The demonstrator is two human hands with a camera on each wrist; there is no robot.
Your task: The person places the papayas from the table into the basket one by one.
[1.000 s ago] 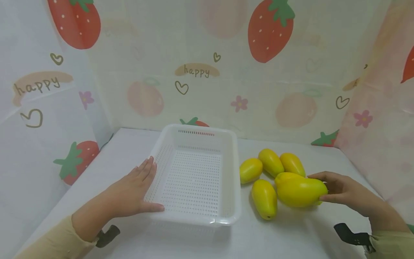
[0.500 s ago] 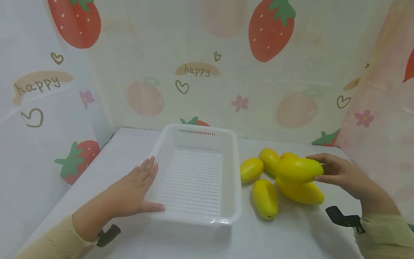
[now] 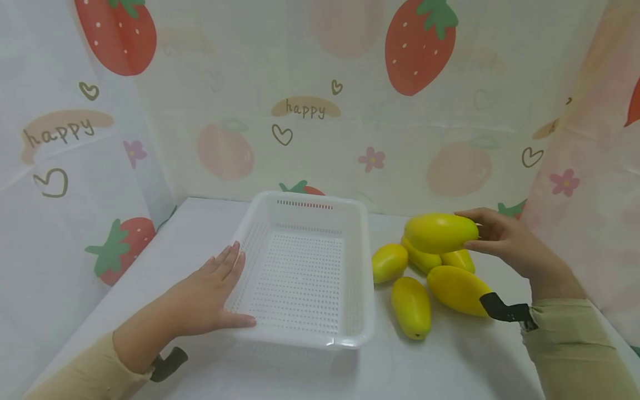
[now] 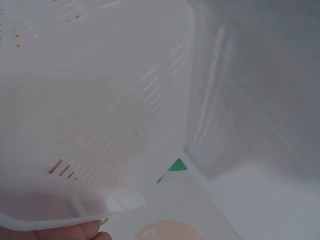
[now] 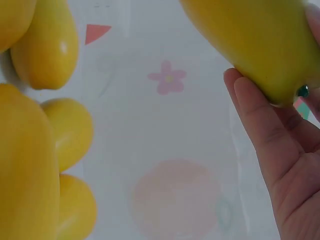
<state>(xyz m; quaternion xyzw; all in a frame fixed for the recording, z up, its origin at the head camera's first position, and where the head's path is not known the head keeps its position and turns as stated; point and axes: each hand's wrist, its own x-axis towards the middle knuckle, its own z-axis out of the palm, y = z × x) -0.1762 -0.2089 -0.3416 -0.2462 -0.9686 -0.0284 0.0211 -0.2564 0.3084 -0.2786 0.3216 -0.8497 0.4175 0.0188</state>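
Note:
Near the middle of the white table stands a white perforated plastic basket (image 3: 367, 278), with nothing inside. My left hand (image 3: 207, 294) rests against its left side, fingers extended along the rim and thumb lying over the near left corner; its fingers (image 4: 60, 232) show below the rim in the left wrist view. At the right, my right hand (image 3: 505, 239) holds a yellow-green papaya (image 3: 440, 233) by its narrow end, raised above the other fruit. The right wrist view shows fingertips (image 5: 247, 92) against the held papaya.
Several more yellow papayas lie right of the basket, among them a front one (image 3: 411, 308), one touching the basket's right side in view (image 3: 390, 263) and one nearer my right sleeve (image 3: 457, 289). Cloth walls printed with strawberries (image 3: 420, 44) enclose the table (image 3: 400, 372) at the back and sides.
My right hand has lifted the papaya off the pile and carried it up, back and leftward. My left hand and the basket have stayed put.

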